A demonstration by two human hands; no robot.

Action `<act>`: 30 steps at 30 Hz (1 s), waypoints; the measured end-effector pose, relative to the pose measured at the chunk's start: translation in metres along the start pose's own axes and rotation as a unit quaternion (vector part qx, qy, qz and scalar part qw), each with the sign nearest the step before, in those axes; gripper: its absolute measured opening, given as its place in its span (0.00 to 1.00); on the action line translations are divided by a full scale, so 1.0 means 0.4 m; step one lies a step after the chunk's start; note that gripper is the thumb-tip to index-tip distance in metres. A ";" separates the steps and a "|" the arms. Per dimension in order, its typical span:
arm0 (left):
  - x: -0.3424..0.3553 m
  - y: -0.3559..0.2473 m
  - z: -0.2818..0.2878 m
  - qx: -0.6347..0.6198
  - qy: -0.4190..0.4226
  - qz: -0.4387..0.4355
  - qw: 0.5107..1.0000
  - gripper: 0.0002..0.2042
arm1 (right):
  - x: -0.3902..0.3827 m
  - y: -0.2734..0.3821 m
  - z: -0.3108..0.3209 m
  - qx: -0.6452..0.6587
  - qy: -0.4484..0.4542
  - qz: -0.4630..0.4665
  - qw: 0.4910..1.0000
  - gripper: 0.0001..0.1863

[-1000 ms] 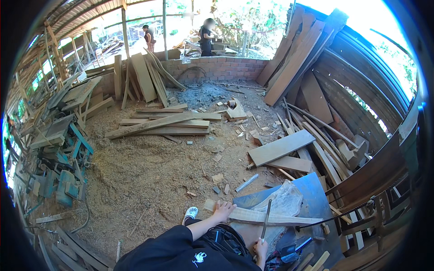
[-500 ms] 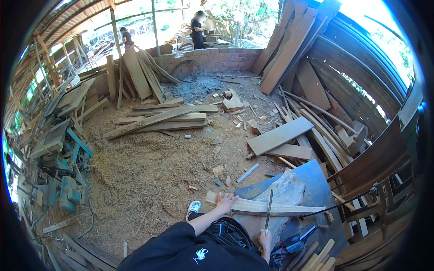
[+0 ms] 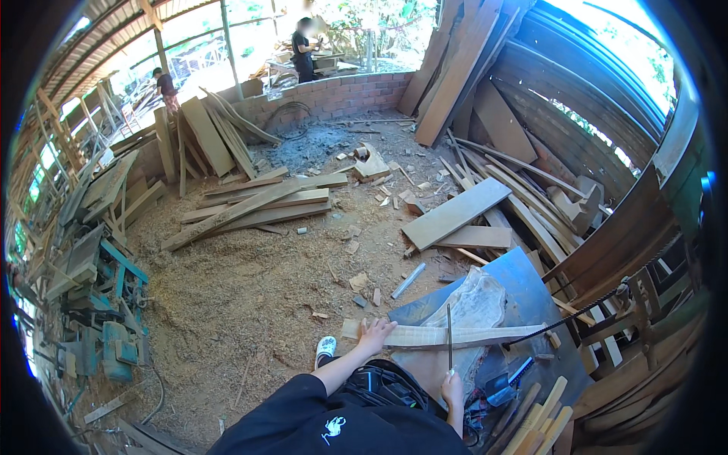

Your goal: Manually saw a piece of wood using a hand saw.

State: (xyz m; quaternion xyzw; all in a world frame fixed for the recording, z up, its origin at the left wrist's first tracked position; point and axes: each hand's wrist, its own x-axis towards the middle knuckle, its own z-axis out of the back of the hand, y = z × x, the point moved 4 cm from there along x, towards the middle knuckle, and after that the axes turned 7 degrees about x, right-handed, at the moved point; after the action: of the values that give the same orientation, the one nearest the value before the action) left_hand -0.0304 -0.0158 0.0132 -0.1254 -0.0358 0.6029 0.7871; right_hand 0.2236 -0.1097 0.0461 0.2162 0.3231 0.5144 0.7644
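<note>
Wide sawdust floor [image 3: 227, 292], left fingers [image 3: 383, 327] holding plank [image 3: 489, 335] edge, right fingers [image 3: 453, 382] gripping rod [image 3: 449, 322]

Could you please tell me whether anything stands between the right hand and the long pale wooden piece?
Only the thin dark bar that the right hand holds, which crosses over the wooden piece; nothing else visible blocks the way. The left hand rests farther left.

The sawdust-strewn floor [image 3: 220, 280] turns grey near 1 low brick wall [image 3: 349, 97]. Daylight pours in under a corrugated roof [image 3: 98, 44] — and through gaps [image 3: 623, 155] in the right wall [image 3: 591, 98].
</note>
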 end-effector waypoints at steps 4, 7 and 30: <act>0.001 -0.002 0.000 -0.008 -0.005 -0.011 1.000 0.33 | 0.002 0.006 0.010 -0.023 0.008 -0.020 1.000 0.18; 0.001 0.007 -0.009 -0.016 -0.024 -0.012 1.000 0.34 | -0.004 0.028 0.015 -0.050 0.015 -0.019 0.998 0.18; 0.013 0.011 -0.018 -0.001 -0.041 0.003 0.999 0.35 | 0.002 0.018 0.044 -0.116 0.035 -0.021 0.992 0.18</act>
State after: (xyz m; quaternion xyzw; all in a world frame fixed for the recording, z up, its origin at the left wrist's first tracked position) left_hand -0.0317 -0.0108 0.0048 -0.1016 -0.0681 0.6097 0.7831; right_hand 0.2316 -0.1061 0.0629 0.1007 0.2923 0.5396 0.7831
